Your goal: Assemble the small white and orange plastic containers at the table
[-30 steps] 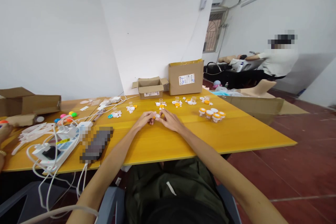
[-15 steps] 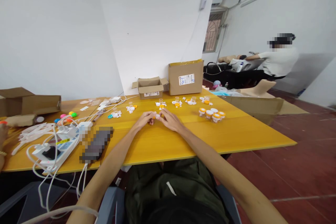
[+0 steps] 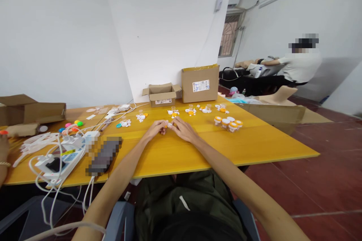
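Observation:
Above the middle of the table, my left hand [image 3: 156, 128] and my right hand [image 3: 183, 129] meet with fingers closed around a small clear plastic jar [image 3: 169, 124]. A bit of orange shows on the jar's left side; the fingers hide most of the rest. Beyond my hands lie small piles of white and orange plastic parts [image 3: 173, 112], several with a clear cup among them. To the right of my right hand stands a group of clear jars with orange or white lids [image 3: 232, 125].
A power strip [image 3: 66, 162] with tangled white cables and a dark phone [image 3: 104, 155] lie at left. Coloured balls [image 3: 76, 124] sit behind them. Cardboard boxes [image 3: 200, 84] line the wall. Another person's wrist [image 3: 3, 158] is at the left edge; one person [image 3: 301, 64] sits far right.
My hands and the jar stay almost exactly in place. At the left edge, the other person's hand and wrist have come slightly further into view. The seated person's arm and head have shifted slightly.

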### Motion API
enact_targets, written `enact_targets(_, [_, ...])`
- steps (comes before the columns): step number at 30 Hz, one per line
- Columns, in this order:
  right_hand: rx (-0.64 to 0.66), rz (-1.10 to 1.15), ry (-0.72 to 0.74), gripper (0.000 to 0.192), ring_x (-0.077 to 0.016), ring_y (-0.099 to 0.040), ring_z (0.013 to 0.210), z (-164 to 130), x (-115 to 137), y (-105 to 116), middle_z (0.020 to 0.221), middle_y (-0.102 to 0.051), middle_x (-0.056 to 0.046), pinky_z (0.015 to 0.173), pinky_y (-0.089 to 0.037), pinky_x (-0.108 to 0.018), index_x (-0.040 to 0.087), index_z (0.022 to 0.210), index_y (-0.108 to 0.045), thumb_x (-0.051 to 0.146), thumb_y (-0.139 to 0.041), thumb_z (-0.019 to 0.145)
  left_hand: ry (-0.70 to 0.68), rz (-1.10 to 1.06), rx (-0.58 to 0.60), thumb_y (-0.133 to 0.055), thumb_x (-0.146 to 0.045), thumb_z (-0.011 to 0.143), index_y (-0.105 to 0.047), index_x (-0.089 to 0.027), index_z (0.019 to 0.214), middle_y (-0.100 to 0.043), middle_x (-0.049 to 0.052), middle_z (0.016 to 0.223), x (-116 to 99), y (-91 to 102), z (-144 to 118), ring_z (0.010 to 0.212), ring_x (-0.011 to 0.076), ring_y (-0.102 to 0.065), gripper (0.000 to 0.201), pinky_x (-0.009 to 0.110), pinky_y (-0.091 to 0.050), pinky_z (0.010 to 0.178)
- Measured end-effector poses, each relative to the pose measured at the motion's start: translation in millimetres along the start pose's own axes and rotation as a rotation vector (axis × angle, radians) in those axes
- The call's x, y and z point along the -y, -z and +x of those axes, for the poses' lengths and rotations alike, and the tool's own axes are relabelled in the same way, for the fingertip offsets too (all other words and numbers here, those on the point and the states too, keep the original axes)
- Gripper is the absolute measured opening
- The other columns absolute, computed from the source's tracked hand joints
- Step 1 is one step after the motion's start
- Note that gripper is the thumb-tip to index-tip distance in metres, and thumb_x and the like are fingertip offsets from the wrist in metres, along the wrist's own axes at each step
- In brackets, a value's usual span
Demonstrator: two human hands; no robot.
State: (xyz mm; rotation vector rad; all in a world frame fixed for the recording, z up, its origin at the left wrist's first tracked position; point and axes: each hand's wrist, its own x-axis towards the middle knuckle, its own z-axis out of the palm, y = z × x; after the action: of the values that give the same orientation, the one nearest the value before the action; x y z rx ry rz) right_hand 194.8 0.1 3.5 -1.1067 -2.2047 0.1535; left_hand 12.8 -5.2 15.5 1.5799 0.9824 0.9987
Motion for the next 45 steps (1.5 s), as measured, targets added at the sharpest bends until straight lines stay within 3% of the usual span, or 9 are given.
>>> enact_targets(5, [0.013, -0.01, -0.012, 0.021, -0.0163, -0.059, 0.069, -0.5, 1.8, 2.1, 0.101, -0.064, -0.003, 0.062, -0.042, -0.028, 0.024, 0.099, -0.055, 0.043, -0.057, 0.091, -0.003, -0.001, -0.003, -0.065, -0.064, 0.074, -0.057, -0.017, 0.07, -0.048, -0.005, 0.052, -1.7, -0.7, 0.3, 0.046, 0.0085, -0.047, 0.047, 0.023, -0.032, 0.048])
enact_targets(11, [0.013, -0.009, 0.001, 0.02, -0.0167, -0.061, 0.076, 0.0, 0.9, 0.2, 0.099, -0.063, -0.003, 0.067, -0.043, -0.028, 0.024, 0.09, -0.056, 0.039, -0.044, 0.097, -0.009, -0.005, 0.007, -0.066, -0.064, 0.073, -0.056, -0.017, 0.068, -0.048, -0.005, 0.052, 0.7, 0.0, 1.7, 0.047, 0.0084, -0.047, 0.048, 0.023, -0.034, 0.049])
enact_targets(16, [0.009, -0.025, -0.018, 0.024, -0.0172, -0.06, 0.07, -0.6, 0.5, -0.8, 0.101, -0.063, -0.003, 0.066, -0.044, -0.029, 0.024, 0.104, -0.054, 0.043, -0.056, 0.091, -0.003, -0.007, -0.005, -0.065, -0.065, 0.073, -0.058, -0.017, 0.07, -0.048, -0.005, 0.053, 0.2, -0.1, 0.9, 0.046, 0.0082, -0.047, 0.049, 0.023, -0.033, 0.048])
enact_targets(22, [-0.012, -0.079, 0.011, 0.015, -0.0173, -0.061, 0.075, -0.3, -0.6, -4.0, 0.105, -0.062, -0.004, 0.063, -0.042, -0.028, 0.024, 0.097, -0.056, 0.038, -0.051, 0.095, -0.004, -0.012, -0.006, -0.065, -0.065, 0.074, -0.056, -0.017, 0.067, -0.048, -0.004, 0.052, -2.5, -0.7, -1.4, 0.047, 0.0087, -0.048, 0.049, 0.023, -0.036, 0.05])
enact_targets(45, [0.006, -0.058, 0.035, 0.018, -0.0173, -0.06, 0.076, -0.9, -1.3, -3.1, 0.1, -0.063, -0.004, 0.066, -0.043, -0.028, 0.023, 0.094, -0.058, 0.04, -0.05, 0.095, -0.01, 0.019, -0.014, -0.066, -0.062, 0.073, -0.055, -0.018, 0.068, -0.05, -0.005, 0.05, 2.4, -1.0, 2.3, 0.045, 0.0085, -0.048, 0.046, 0.022, -0.035, 0.048])
